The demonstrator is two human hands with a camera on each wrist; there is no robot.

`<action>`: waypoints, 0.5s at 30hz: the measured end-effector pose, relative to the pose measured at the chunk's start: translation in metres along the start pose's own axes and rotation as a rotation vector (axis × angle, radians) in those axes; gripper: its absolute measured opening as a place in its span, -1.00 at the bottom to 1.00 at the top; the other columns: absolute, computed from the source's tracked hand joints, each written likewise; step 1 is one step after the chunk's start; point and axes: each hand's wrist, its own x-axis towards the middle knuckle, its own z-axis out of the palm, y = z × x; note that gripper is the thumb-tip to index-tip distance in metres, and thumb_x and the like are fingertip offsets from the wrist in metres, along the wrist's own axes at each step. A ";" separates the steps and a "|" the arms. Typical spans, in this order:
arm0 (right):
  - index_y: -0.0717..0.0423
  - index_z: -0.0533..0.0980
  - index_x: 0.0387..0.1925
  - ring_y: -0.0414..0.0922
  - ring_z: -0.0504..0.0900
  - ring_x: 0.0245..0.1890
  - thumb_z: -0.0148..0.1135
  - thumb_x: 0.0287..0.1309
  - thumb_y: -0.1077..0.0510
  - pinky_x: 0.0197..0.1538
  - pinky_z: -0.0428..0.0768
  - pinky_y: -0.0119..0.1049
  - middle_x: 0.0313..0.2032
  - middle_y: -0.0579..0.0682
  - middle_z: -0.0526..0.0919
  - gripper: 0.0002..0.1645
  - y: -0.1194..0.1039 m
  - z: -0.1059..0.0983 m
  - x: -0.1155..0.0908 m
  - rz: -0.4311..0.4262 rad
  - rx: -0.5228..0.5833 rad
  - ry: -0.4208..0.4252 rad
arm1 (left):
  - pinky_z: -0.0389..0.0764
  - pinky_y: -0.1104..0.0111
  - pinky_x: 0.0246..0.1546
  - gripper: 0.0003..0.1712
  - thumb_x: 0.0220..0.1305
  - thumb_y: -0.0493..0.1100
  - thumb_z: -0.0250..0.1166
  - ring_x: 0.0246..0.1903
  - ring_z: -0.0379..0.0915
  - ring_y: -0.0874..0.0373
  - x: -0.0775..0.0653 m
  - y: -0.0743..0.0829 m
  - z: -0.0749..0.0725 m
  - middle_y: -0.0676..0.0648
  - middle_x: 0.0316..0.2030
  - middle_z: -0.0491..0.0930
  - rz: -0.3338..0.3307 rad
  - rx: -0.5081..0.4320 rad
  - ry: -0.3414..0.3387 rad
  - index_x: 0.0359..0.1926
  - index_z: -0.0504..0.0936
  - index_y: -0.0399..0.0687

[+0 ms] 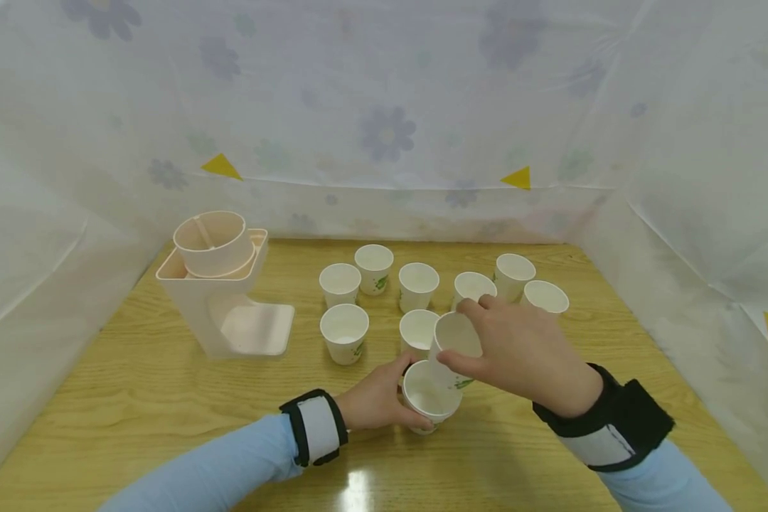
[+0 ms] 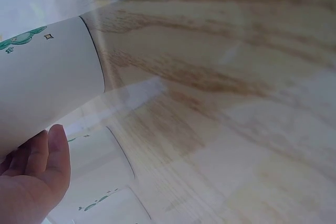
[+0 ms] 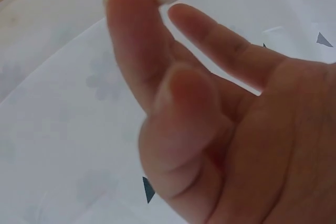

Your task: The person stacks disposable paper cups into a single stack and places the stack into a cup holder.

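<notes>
My left hand grips a white paper cup near the front of the table, thumb on the near side and fingers behind. A second rim line suggests another cup nested there. Above and partly over it, my right hand holds a tilted paper cup between thumb and fingers. From the left wrist, a cup with green print lies against the curled fingers. The right wrist view shows my right hand with its thumb and fingers bent; its cup is hard to make out.
Several upright paper cups stand behind the hands, including one on the left, one just behind and one far right. At left stands a pale pink holder with a round top. Patterned white sheeting encloses the wooden table.
</notes>
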 end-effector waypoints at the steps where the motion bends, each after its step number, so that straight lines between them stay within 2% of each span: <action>1: 0.07 0.52 -0.15 -0.26 0.31 -0.73 0.30 -0.13 -0.33 -0.70 0.18 -0.41 -0.49 -0.09 0.53 -0.35 -0.001 0.001 0.000 -0.006 0.001 0.003 | 0.47 0.41 0.02 -0.18 -0.10 -0.11 0.52 0.05 0.42 0.21 0.000 0.000 0.000 0.08 0.05 0.46 0.001 0.005 0.001 0.15 0.25 0.09; 11: 0.04 0.51 -0.20 -0.18 0.49 -0.59 0.31 -0.16 -0.33 -0.68 0.26 -0.39 -0.48 -0.10 0.56 -0.37 -0.006 0.009 0.002 -0.053 0.007 0.028 | 0.46 0.45 0.02 -0.17 -0.10 -0.10 0.52 0.07 0.41 0.23 0.001 0.000 0.000 0.06 0.08 0.47 0.008 0.018 0.000 0.16 0.24 0.11; 15: 0.07 0.51 -0.19 -0.20 0.43 -0.65 0.32 -0.15 -0.32 -0.70 0.24 -0.40 -0.48 -0.08 0.55 -0.37 -0.007 0.009 0.002 -0.060 0.009 0.026 | 0.45 0.46 0.02 -0.17 -0.11 -0.11 0.52 0.06 0.42 0.23 0.000 0.001 0.000 0.06 0.08 0.47 -0.004 0.010 0.002 0.15 0.24 0.13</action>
